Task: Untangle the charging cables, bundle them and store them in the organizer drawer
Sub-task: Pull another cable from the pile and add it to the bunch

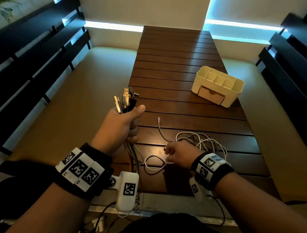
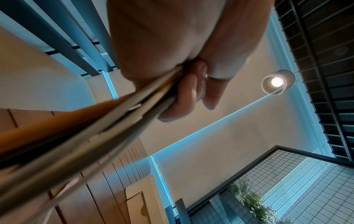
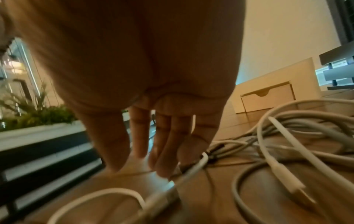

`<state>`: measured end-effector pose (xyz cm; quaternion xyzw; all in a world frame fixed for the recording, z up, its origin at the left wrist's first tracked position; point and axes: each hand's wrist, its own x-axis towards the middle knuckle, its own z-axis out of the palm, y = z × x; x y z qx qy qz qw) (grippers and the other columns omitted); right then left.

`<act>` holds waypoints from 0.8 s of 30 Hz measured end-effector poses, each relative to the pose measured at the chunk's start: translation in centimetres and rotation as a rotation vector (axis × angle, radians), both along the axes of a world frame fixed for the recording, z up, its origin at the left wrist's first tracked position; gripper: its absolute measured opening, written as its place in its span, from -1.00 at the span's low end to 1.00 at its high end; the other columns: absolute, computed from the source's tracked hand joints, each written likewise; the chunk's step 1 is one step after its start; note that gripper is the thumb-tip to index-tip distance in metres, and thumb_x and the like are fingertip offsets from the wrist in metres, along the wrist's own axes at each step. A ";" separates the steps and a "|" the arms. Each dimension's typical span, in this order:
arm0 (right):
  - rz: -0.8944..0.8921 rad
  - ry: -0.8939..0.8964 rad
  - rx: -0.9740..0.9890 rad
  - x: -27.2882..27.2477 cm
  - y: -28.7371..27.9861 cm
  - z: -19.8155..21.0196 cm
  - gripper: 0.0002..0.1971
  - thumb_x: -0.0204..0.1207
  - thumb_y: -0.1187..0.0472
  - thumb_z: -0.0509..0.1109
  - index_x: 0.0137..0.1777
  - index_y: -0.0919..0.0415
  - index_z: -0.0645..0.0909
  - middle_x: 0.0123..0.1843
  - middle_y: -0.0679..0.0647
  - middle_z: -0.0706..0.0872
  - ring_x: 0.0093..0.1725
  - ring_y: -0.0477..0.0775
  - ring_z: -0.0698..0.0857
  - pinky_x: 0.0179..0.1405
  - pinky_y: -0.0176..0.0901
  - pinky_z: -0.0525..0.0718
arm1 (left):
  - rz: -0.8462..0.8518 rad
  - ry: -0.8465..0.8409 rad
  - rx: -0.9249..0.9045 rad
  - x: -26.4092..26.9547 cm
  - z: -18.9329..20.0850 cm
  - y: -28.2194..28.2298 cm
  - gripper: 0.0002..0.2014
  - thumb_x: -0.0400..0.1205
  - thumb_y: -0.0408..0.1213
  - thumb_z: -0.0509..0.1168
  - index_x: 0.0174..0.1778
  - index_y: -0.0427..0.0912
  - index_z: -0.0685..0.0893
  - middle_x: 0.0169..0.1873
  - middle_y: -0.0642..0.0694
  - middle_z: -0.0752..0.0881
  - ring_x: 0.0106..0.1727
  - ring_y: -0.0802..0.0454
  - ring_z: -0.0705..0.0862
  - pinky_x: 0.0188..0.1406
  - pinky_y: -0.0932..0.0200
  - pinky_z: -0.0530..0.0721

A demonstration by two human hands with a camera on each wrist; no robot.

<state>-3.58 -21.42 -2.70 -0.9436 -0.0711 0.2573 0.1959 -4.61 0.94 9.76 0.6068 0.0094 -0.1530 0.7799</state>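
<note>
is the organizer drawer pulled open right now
No, the drawer sits flush in the front of the cream organizer on the wooden table, closed.

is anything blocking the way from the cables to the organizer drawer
Nothing stands on the bare wooden table between the loose cable pile and the organizer. But the drawer itself is shut, so it must be pulled open first.
</note>
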 end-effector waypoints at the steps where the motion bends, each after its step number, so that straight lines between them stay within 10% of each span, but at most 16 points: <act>1: 0.024 -0.030 -0.051 0.0 -0.1 -0.9 -0.70 0.53 -0.01 0.48 0.24 -0.05 0.66 0.25 -0.07 0.64 0.15 0.00 0.68 0.21 0.08 0.71 | 0.001 0.000 -0.003 -0.1 0.0 0.0 -0.64 0.72 -0.23 0.29 -0.33 0.01 0.30 -0.57 0.05 0.15 -0.62 0.13 0.09 -0.62 0.30 0.23; 5: 0.160 -0.068 -0.170 -0.6 -0.8 -2.4 -0.82 0.56 0.06 0.44 0.11 0.05 0.71 0.26 0.01 0.59 0.23 0.12 0.64 0.15 0.04 0.68 | 0.013 0.000 -0.001 -0.4 0.2 0.0 -0.65 0.72 -0.23 0.29 -0.32 0.01 0.31 -0.57 0.05 0.15 -0.61 0.13 0.10 -0.62 0.30 0.22; 11: -0.333 -0.146 0.327 -0.3 -2.2 -1.5 -0.87 0.65 0.08 0.39 -0.06 0.05 0.74 -0.13 0.00 0.77 -0.21 -0.04 0.73 -0.17 -0.11 0.71 | 0.019 0.012 -0.016 -0.6 0.3 -0.3 -0.65 0.74 -0.25 0.26 -0.32 0.03 0.30 -0.57 0.06 0.14 -0.61 0.14 0.08 -0.60 0.29 0.17; 15: -0.354 -0.014 0.316 -0.4 -2.6 -2.0 -0.90 0.67 0.20 0.33 0.02 0.09 0.68 -0.12 0.02 0.81 -0.21 -0.04 0.79 -0.30 -0.28 0.68 | -0.005 0.015 -0.016 -0.6 0.2 -0.9 -0.67 0.75 -0.24 0.26 -0.30 0.02 0.31 -0.57 0.05 0.15 -0.61 0.14 0.09 -0.60 0.29 0.16; 19: -0.284 -0.010 0.140 -0.4 -3.4 -2.8 -0.71 0.58 0.16 0.41 0.29 0.00 0.59 0.03 0.01 0.79 -0.05 0.02 0.78 0.06 -0.01 0.77 | -0.016 0.015 -0.007 -0.7 0.3 -1.1 -0.68 0.74 -0.24 0.25 -0.30 0.00 0.32 -0.58 0.05 0.17 -0.63 0.14 0.11 -0.63 0.29 0.17; 24: -0.095 -0.144 -0.033 -0.2 -3.3 -2.6 -0.85 0.51 0.20 0.43 0.05 0.02 0.69 0.20 -0.03 0.60 0.18 0.05 0.64 0.20 -0.02 0.66 | -0.010 0.013 -0.003 -0.8 0.3 -1.1 -0.67 0.74 -0.24 0.26 -0.31 -0.01 0.32 -0.60 0.07 0.18 -0.64 0.15 0.12 -0.65 0.32 0.22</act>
